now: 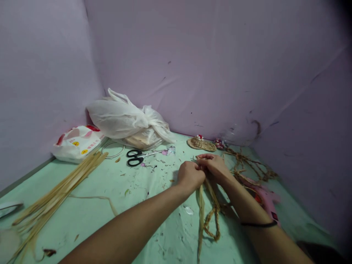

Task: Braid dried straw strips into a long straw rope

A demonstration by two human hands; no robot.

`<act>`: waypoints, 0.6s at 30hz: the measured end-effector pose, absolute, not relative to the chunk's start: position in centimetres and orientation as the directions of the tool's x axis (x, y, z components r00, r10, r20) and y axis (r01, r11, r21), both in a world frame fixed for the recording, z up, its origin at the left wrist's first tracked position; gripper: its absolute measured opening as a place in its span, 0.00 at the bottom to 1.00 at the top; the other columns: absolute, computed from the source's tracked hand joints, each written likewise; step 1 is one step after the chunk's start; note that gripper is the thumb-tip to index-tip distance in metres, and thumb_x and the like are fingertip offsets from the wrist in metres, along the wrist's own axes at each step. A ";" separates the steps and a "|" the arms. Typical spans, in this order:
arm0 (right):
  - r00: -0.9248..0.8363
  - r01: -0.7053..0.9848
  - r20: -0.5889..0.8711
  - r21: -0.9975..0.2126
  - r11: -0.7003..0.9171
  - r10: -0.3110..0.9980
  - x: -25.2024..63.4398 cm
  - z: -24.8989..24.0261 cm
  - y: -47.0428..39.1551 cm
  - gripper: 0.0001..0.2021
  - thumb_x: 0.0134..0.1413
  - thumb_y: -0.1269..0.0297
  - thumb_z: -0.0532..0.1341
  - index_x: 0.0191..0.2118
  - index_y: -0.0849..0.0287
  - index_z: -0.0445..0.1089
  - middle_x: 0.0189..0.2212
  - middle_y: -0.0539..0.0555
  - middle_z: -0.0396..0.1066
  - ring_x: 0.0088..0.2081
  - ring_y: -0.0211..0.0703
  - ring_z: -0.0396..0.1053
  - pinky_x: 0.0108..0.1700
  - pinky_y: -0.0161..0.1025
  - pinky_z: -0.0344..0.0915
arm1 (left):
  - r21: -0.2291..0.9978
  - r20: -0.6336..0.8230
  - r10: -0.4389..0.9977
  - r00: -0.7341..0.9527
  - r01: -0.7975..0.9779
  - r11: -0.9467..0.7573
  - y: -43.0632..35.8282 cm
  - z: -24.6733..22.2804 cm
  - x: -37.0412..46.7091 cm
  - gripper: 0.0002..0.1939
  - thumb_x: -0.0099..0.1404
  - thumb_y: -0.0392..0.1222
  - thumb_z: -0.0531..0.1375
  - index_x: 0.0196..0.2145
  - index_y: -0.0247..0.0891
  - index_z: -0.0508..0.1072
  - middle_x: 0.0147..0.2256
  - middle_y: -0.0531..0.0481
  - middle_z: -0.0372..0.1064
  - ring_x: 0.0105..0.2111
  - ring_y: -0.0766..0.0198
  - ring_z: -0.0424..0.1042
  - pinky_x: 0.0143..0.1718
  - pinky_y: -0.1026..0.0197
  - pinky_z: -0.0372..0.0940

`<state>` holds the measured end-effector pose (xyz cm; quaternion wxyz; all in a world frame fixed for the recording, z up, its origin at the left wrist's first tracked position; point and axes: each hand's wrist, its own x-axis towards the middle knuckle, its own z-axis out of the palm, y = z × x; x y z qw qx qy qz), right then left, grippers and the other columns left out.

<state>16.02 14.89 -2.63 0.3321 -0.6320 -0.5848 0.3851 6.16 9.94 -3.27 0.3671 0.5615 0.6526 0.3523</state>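
straw-coloured braid (pixel 217 220), gripped by left hand (pixel 191 174) and right hand (pixel 215 167).

Tabletop (pixel 132 192) layout
Fibre strips (pixel 60 187) left; scissors (pixel 140 158) before tied bag (pixel 121 116); braided cord (pixel 216 223) nearer, right of scissors; tangled cords (pixel 243 158) farther right.

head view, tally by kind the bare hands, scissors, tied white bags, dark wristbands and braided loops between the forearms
bare hands: 2 (left hand, right hand)
scissors: 1 pair
tied white bag: 1
dark wristband: 1
braided loop: 1
total: 6
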 end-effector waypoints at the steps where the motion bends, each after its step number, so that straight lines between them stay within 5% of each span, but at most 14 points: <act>1: 0.029 0.521 -0.063 -0.851 -0.069 0.998 16.2 -2.5 15.0 0.13 0.35 0.66 0.60 0.32 0.65 0.69 0.15 0.50 0.66 0.18 0.36 0.62 0.20 0.30 0.57 | 0.869 -0.107 0.990 -0.097 0.474 0.140 10.1 -3.2 6.2 0.08 0.45 0.37 0.54 0.20 0.35 0.73 0.17 0.50 0.66 0.21 0.66 0.64 0.19 0.67 0.50; 5: 0.018 0.728 0.120 -0.682 0.069 0.993 15.9 -2.3 15.6 0.12 0.37 0.66 0.59 0.33 0.63 0.71 0.19 0.51 0.69 0.22 0.37 0.65 0.23 0.31 0.56 | 0.846 -0.222 0.964 -0.146 0.462 0.265 10.9 -2.7 6.2 0.07 0.46 0.38 0.55 0.22 0.36 0.73 0.18 0.47 0.67 0.23 0.62 0.67 0.20 0.66 0.53; 11: -0.071 0.884 0.117 -0.453 0.117 0.991 14.7 -1.4 15.4 0.10 0.38 0.70 0.58 0.31 0.60 0.74 0.19 0.52 0.70 0.23 0.38 0.65 0.26 0.32 0.55 | 0.842 -0.283 0.947 -0.156 0.432 0.323 11.3 -2.4 6.0 0.08 0.44 0.37 0.57 0.24 0.35 0.74 0.20 0.44 0.69 0.26 0.58 0.70 0.22 0.65 0.56; 18: 0.008 0.807 0.156 -0.585 0.086 0.988 15.2 -2.4 15.3 0.13 0.39 0.66 0.57 0.34 0.63 0.72 0.20 0.52 0.69 0.23 0.39 0.65 0.25 0.32 0.55 | 0.852 -0.244 0.957 -0.159 0.435 0.290 11.1 -2.6 6.1 0.09 0.45 0.38 0.57 0.25 0.35 0.74 0.20 0.43 0.69 0.27 0.57 0.70 0.23 0.65 0.56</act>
